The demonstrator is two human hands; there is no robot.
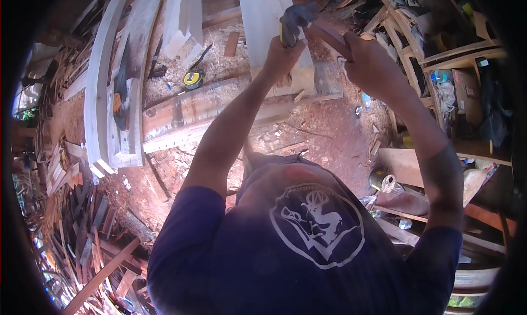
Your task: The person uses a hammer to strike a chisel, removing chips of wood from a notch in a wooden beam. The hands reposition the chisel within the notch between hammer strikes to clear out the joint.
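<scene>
My left hand (282, 57) is closed around a yellow-and-dark handled tool (284, 34), probably a chisel, upright over a pale wooden board (263, 7); its lower part is hidden. My right hand (362, 59) grips the wooden handle of a hammer (328, 35), whose dark head is at or just above the top of that tool; I cannot tell whether they touch. Small chips lie on the board below my hands. A yellow tape measure (193, 79) rests on sawdust to the left.
Long planed timbers (101, 73) and a dark tool (121, 109) lie at left. Scrap wood (93, 260) is piled at lower left. At right stand wooden shelves (450, 59) with bottles and bags, and a spool (382, 182). A crosswise beam (186, 106) lies before me.
</scene>
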